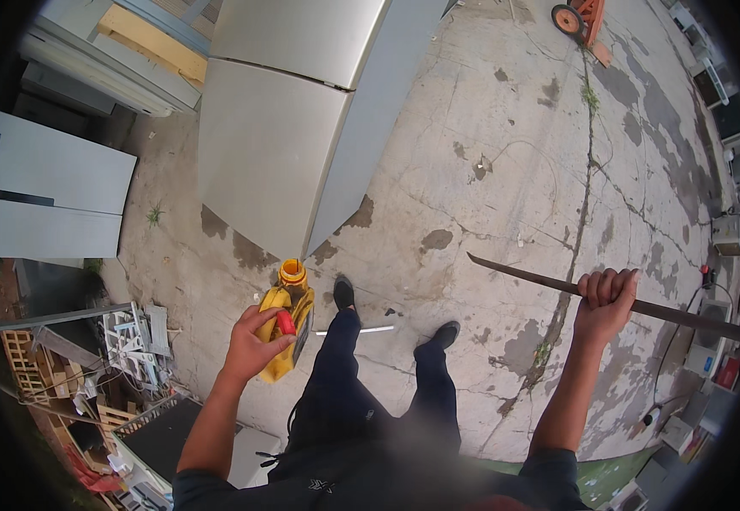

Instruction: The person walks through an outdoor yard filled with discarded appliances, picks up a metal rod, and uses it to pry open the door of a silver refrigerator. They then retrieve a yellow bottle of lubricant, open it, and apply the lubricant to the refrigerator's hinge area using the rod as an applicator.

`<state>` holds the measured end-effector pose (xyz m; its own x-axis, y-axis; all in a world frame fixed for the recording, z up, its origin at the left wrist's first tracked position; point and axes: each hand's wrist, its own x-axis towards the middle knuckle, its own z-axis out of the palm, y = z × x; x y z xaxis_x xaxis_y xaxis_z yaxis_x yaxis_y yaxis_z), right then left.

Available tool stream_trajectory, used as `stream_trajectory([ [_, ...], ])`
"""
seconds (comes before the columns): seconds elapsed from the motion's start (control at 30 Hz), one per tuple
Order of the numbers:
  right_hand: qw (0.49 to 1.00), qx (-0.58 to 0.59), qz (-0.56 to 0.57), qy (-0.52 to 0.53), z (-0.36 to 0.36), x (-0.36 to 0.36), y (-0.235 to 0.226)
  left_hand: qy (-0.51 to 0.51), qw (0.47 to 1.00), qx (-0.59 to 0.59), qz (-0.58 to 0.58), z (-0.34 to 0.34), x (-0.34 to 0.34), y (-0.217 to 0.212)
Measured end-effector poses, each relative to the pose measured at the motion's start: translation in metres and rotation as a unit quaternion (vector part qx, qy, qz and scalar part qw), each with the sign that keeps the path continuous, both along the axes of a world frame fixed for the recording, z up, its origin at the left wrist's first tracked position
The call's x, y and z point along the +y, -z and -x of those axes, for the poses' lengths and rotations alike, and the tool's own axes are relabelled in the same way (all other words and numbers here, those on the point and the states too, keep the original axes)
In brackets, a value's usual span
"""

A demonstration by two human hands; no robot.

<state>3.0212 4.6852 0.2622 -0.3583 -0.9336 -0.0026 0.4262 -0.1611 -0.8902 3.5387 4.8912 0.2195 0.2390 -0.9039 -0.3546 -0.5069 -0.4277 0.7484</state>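
My left hand (257,341) is closed around a yellow plastic tool or container (278,300), whose exact kind I cannot make out. At its far end is a round orange-yellow collar with an opening, and a red part (286,322) shows between my thumb and fingers. Off to the right, my right hand (606,300) is wrapped round a long, dark, flat metal bar (523,273). The bar's narrow tip points left, and its other end runs out toward the right rim. Ahead of my left hand stands a tall silver two-door refrigerator (272,145).
A white cabinet-like appliance (51,183) stands at left. Wooden pallets (29,362) and scrap lie lower left. A short white strip (355,330) lies by my feet. An orange wheeled cart (581,21) is at far right; appliances (729,234) line the right side. The concrete (481,196) is cracked.
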Motion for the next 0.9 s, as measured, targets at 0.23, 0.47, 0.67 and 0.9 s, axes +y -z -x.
stream_trajectory([
  [0.23, 0.981, -0.033, 0.177, -0.071, -0.214, -0.05, -0.137, -0.055, 0.998, -0.025, 0.028, -0.104, 0.052, -0.03],
  [0.47, 0.979, 0.015, 0.2, -0.034, -0.344, -0.112, -0.154, -0.122, 0.989, -0.069, 0.047, -0.154, 0.087, -0.049],
  [0.67, 0.974, 0.06, 0.205, -0.081, -0.403, -0.166, -0.14, -0.18, 0.981, -0.066, 0.042, -0.158, 0.108, -0.065],
  [0.9, 0.963, 0.078, 0.211, -0.146, -0.429, -0.198, -0.125, -0.236, 0.97, -0.011, 0.05, -0.163, 0.115, -0.064],
])
